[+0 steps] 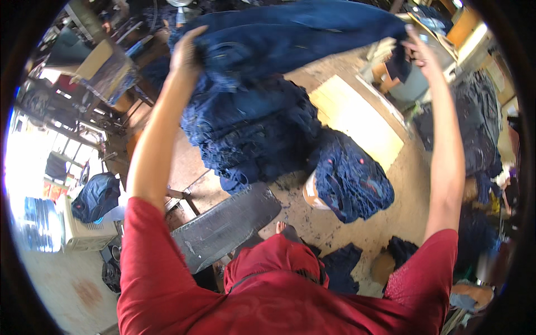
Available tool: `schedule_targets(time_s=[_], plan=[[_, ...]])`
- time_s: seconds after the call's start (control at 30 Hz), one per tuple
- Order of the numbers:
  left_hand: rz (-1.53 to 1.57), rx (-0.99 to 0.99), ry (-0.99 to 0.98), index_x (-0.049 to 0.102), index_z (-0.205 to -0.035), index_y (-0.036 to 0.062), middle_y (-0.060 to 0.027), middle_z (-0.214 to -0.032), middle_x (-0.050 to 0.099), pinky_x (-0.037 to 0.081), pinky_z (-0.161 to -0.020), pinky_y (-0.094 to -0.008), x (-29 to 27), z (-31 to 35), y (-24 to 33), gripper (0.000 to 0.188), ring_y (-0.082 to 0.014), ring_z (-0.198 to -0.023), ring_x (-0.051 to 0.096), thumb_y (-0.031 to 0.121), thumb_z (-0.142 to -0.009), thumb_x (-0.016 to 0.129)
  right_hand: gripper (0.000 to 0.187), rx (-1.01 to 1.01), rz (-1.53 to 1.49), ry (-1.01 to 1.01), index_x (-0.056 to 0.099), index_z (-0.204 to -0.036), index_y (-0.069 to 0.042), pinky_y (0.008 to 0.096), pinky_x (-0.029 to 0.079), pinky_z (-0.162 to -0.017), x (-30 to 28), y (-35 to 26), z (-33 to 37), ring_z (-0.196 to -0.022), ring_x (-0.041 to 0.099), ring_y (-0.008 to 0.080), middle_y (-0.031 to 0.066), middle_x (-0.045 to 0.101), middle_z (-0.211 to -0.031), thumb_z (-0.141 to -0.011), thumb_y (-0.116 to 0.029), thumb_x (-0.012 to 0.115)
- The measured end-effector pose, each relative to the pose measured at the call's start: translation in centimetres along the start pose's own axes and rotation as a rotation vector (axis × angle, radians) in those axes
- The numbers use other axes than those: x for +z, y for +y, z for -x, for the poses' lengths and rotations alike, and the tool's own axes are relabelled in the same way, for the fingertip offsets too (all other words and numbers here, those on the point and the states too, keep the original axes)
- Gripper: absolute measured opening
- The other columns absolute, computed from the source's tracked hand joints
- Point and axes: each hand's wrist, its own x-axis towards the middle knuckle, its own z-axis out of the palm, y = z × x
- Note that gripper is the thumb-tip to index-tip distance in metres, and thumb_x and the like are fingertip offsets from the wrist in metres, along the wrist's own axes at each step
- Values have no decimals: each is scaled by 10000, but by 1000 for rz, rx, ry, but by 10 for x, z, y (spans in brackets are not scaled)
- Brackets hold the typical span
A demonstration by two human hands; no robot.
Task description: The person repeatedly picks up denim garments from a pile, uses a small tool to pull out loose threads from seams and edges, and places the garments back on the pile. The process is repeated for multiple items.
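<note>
A pair of dark blue jeans (296, 33) is stretched out sideways in front of me, raised on both arms. My left hand (187, 53) is closed on its wider left end, fingers partly behind the cloth. At the narrow right end, my right hand (421, 53) pinches the cloth, blurred a little by motion. Beneath the jeans rises a tall heap of folded blue denim (251, 134). To the right of that heap, a rounded bundle of denim (354, 178) sits over a pale bucket-like container (314, 192).
A worn black bench (223, 226) stands close in front of me. Pale board (357, 111) lies on the floor beyond the bundle. Dark clothes (469, 123) are piled at right; a wooden chair (109, 72) stands far left. Cloth scraps (340, 268) lie near my feet.
</note>
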Motion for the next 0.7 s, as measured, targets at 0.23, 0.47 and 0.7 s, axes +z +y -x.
schedule_targets(time_s=[0.23, 0.47, 0.7], plan=[[-565, -116, 412, 523, -1590, 35, -162, -1504, 663, 572, -928, -270, -327, 43, -73, 507, -177, -1232, 705, 275, -1145, 564, 475, -20, 693, -381, 769, -1099, 4, 447, 617, -873, 17, 287, 163, -1009, 801, 317, 229, 808, -1009, -899, -424, 820], [-941, -435, 461, 757, -1339, 76, -17, -1054, 796, 557, -715, -258, -393, 272, -126, 369, -97, -879, 711, 319, -1062, 769, 749, 376, 1316, -657, 452, -1467, -47, 834, 318, -1192, -23, 442, 277, -1533, 474, 357, 167, 541, -1574, -835, -126, 845], [-921, -394, 269, 736, -1338, -7, -79, -1166, 798, 585, -924, -296, -201, 305, -178, 353, -144, -1044, 739, 237, -1083, 741, 542, 353, 1145, -415, 509, -1359, -7, 621, 534, -1072, -43, 484, 282, -1226, 713, 454, 265, 748, -1255, -984, -294, 775]])
